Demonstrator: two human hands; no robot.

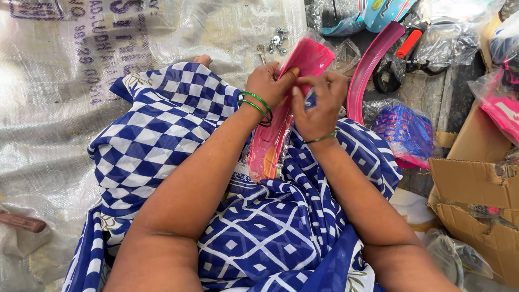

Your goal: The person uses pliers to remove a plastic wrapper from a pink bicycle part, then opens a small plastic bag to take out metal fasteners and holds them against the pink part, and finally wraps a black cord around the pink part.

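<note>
Hands (292,89) grip pink part (292,97) beside cardboard (476,184).

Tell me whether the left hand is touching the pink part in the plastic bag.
Touching. The head view shows the left hand gripping the bagged pink part, its thumb pressed across the wrapping.

We count two hands, a left hand (266,84) and a right hand (319,103), on one pink plastic-wrapped part (286,108). We see two green bangles (258,107), one pink curved fender (367,67), one orange grip (408,43) and two cardboard boxes (476,189).
</note>
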